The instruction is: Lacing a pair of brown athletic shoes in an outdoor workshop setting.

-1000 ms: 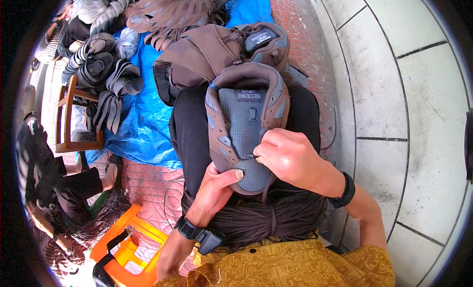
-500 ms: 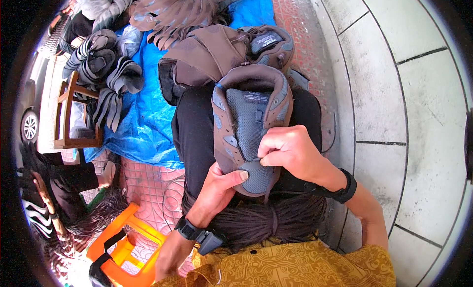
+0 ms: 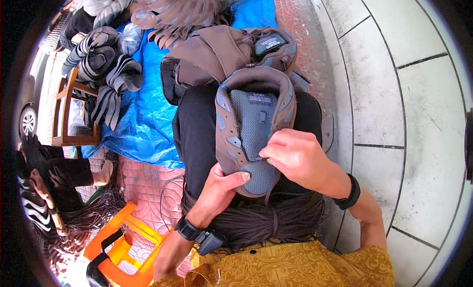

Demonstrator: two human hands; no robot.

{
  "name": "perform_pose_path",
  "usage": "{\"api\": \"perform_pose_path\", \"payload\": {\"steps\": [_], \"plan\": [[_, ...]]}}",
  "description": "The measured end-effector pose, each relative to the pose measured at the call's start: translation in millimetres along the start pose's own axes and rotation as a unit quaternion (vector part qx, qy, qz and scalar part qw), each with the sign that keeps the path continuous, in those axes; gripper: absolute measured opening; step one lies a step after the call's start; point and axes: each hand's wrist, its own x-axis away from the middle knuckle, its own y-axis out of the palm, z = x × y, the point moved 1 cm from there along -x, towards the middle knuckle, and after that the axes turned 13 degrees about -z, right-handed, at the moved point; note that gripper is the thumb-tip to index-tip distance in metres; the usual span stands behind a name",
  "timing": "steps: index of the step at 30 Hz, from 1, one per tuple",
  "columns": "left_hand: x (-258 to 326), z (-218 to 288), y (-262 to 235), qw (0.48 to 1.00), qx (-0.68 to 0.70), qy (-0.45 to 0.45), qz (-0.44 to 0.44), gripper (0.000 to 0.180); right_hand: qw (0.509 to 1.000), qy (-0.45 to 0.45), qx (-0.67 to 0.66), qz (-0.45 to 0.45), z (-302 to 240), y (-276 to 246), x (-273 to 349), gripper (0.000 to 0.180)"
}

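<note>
A brown and blue-grey shoe upper (image 3: pixel 251 122) lies across my lap, its heel opening pointing away and its toe toward me. My left hand (image 3: pixel 219 188) grips it by the left side of the toe, thumb on top and fingers hidden underneath. At the lower right row of eyelets, my right hand (image 3: pixel 303 159) is closed in a pinch beside the tongue. Whatever sits between those fingertips is too small to make out. A thick bundle of dark brown shoelaces (image 3: pixel 266 223) rests on my lap, with one strand rising toward the toe.
More brown uppers (image 3: pixel 212 53) are stacked just beyond my knees, on a blue tarp (image 3: pixel 133 139). Piles of grey and black uppers (image 3: pixel 101 55) lie far left behind a wooden stool (image 3: pixel 74 139). An orange plastic stool (image 3: pixel 152 245) stands near left; a pale tiled surface (image 3: pixel 379 114) runs along the right.
My right hand has turned slightly and shifted a little right, still pinched by the eyelets. My left hand keeps its grip on the toe. The whole view has shifted slightly.
</note>
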Motion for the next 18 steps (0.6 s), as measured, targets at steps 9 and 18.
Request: {"api": "perform_pose_path", "payload": {"steps": [9, 18], "plan": [[-1, -3, 3, 1.0, 0.019, 0.01, 0.003, 0.042, 0.99, -0.062, -0.1, 0.075, 10, 7, -1, 0.016], [-2, -1, 7, 1.0, 0.02, 0.001, 0.002, 0.042, 0.996, -0.046, 0.075, 0.031, 1, -5, 5, 0.012]]}}
